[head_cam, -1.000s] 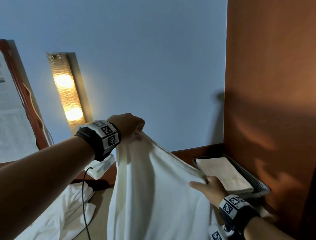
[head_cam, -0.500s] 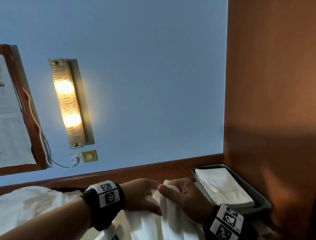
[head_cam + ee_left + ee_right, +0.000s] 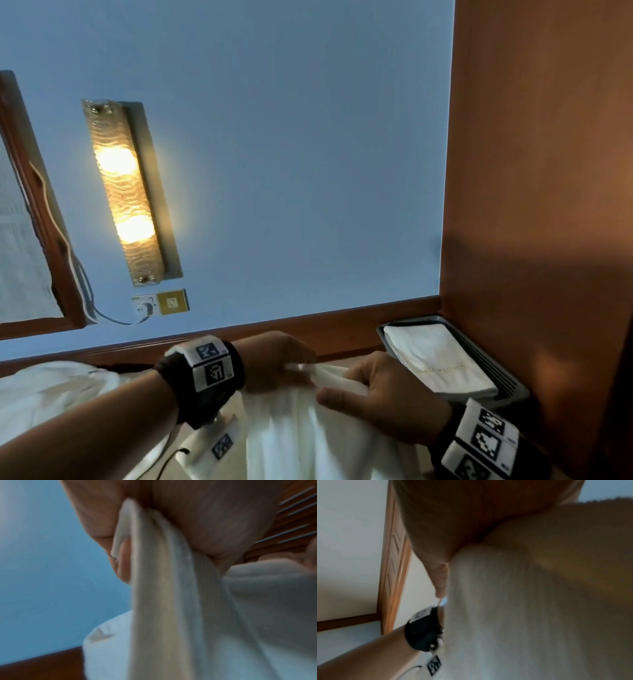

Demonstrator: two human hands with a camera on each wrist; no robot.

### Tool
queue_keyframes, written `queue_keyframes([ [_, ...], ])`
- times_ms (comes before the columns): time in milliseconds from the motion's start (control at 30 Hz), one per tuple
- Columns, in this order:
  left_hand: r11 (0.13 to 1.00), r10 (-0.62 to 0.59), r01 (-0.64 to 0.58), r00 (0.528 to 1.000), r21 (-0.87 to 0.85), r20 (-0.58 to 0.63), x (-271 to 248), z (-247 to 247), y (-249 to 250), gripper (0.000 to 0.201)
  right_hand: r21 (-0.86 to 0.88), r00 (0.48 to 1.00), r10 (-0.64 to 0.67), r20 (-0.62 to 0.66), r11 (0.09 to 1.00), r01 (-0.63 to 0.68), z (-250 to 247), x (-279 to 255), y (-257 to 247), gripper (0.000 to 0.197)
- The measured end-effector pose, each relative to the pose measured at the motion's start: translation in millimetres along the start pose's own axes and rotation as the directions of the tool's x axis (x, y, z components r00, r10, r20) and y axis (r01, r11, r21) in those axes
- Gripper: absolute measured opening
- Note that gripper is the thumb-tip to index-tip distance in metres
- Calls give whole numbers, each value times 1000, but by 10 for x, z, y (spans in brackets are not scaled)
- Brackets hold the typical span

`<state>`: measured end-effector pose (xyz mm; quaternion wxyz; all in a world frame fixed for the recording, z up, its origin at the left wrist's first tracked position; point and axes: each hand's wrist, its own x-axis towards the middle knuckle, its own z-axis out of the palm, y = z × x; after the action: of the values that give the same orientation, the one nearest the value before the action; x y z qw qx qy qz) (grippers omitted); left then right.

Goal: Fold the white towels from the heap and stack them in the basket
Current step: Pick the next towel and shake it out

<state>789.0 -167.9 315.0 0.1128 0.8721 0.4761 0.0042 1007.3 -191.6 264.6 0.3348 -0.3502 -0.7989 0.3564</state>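
Both hands meet at the white towel's [image 3: 308, 431] top edge: left hand [image 3: 274, 363] pinches it, right hand [image 3: 380, 397] grips it alongside; cloth hangs toward 6 o'clock. At 3 o'clock, the basket [image 3: 507, 380] holds a folded towel [image 3: 435, 359]

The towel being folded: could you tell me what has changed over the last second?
The left hand came down and the right hand rose to it, bringing the towel corners together. Both grip it throughout. The folded towel stays in the basket.
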Motion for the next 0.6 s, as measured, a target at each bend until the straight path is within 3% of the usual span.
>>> queue_keyframes([
  [100, 990, -22, 25, 999, 140, -27, -35, -195, -17, 16, -96, 974, 158, 162, 985, -143, -49, -47, 79, 36],
  [200, 969, -45, 52, 998, 241, -35, -62, -321, -11, 17, -279, 932, 262, 251, 942, -189, 14, -107, 145, 32],
  [300, 944, -93, 110, 993, 312, -70, -138, -409, -66, 19, -577, 936, 290, 200, 807, -127, 110, -178, 276, 62],
  [400, 919, -146, 169, 985, 357, -90, -222, -462, -167, 23, -598, 931, 300, 205, 792, -124, 135, -176, 674, 86],
  [500, 890, -198, 219, 976, 401, -94, -288, -452, -270, 23, -615, 923, 348, 165, 768, -179, 60, -122, 1072, 89],
  [600, 872, -257, 282, 959, 400, -115, -376, -442, -430, 22, -725, 913, 404, 57, 645, -240, 3, -140, 1354, 80],
])
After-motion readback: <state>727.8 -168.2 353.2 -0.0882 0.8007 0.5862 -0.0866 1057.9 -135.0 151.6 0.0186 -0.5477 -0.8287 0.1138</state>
